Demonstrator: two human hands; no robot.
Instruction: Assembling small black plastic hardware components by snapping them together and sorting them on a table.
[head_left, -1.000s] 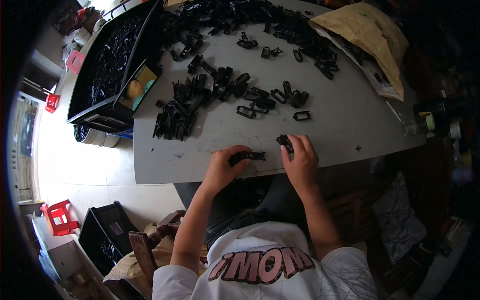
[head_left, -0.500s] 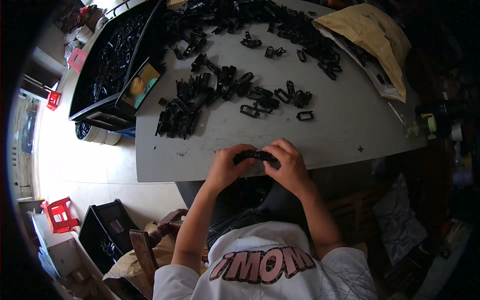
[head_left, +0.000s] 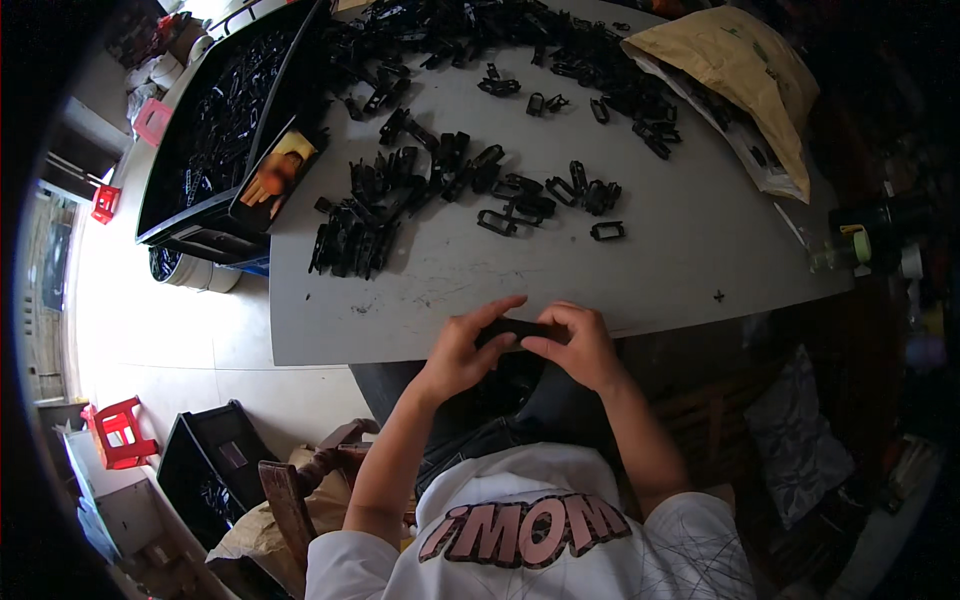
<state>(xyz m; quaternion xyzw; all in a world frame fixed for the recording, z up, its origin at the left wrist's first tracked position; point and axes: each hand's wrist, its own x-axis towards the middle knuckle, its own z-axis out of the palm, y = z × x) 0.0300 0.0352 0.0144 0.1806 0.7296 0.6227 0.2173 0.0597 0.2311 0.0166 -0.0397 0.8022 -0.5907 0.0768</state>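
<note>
Left hand [head_left: 462, 350] and right hand [head_left: 580, 343] pinch one black clip [head_left: 512, 329] (table's [head_left: 680, 260] near edge).

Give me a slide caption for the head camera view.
Both hands, left hand and right hand, grip one black plastic part at the grey table edge.

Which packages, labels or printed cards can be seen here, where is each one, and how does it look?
Paper bag: far right of the table, tan, crumpled, lying flat over white sheets.
Picture card: left table edge, leaning on the black crate, rectangular, yellow and orange.
Printed shirt: bottom centre, white with pink block letters.
</note>
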